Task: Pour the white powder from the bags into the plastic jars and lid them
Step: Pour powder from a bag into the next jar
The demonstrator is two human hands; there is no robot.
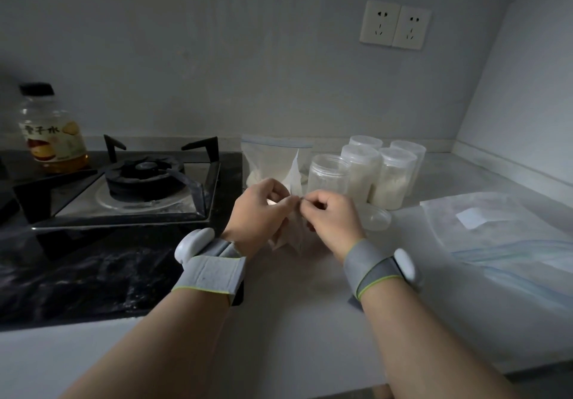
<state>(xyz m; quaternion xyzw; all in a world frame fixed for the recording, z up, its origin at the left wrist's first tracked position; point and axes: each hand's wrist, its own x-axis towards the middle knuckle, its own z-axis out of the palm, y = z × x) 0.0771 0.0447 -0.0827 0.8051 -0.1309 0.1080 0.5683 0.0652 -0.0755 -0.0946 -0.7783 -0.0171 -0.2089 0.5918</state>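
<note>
My left hand (259, 212) and my right hand (331, 216) meet above the counter, each pinching the top edge of a small clear bag of white powder (293, 233) that hangs between them. Just behind stands an open plastic jar (328, 175) with no lid. Behind and right of it are several lidded jars (390, 178) partly filled with white powder. A loose clear lid (375, 217) lies on the counter right of my right hand. Another zip bag of powder (268, 163) leans against the wall behind my hands.
A gas stove (124, 188) fills the left side, with a bottle of yellow liquid (52, 129) behind it. Flat empty zip bags (502, 237) lie at the right. Wall sockets (395, 25) sit above the pale counter (294, 321).
</note>
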